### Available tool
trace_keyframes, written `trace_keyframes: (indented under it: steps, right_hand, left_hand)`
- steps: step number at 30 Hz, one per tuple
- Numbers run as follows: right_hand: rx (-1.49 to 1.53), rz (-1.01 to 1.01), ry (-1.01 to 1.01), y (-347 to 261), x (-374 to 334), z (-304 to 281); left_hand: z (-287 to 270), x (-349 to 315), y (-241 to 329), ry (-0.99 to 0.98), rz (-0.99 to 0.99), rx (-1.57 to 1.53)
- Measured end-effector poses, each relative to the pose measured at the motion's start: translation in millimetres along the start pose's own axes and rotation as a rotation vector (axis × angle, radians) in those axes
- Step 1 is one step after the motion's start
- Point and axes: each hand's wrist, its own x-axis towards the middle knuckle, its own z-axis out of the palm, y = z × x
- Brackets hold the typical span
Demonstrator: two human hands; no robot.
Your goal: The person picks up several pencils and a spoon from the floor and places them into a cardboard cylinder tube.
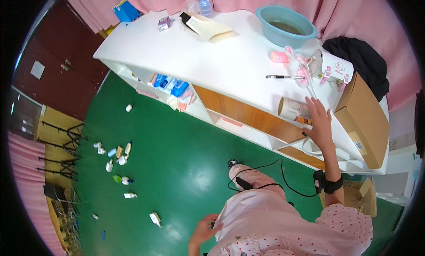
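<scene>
My right hand (321,125) reaches over the right front part of the white counter, fingers spread, beside a paper canister (294,109) lying on its side. The fingertips are close to the canister's right end; whether they touch it I cannot tell. Just behind are a pen (283,77), a pink hairbrush-like piece (279,57) and a pink-and-white bunny-shaped item (297,67). Down by my apron, my left hand (204,229) hangs with loosely bent fingers apart, holding nothing I can see; a small dark piece shows at its fingers.
A blue basin (287,26), a tipped white bucket (336,67), a cardboard box (364,121) and black cloth (361,61) stand on the counter. Several bottles (155,219) lie scattered on the green floor. A black cable (283,176) loops beside my leg.
</scene>
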Motion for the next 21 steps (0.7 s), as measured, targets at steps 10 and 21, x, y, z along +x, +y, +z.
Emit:
trace_keyframes:
  steps: [10,21]
  right_hand:
    - [0.776,-0.746,-0.603,-213.6,11.9,-18.7]
    - [0.402,-2.042,-1.008,-423.1,-114.0,-1.5]
  left_hand:
    - [-84.2,6.1,76.4,0.530,0.334,-0.516]
    - [-6.8,-90.3,14.2,1.292,0.467,-0.539]
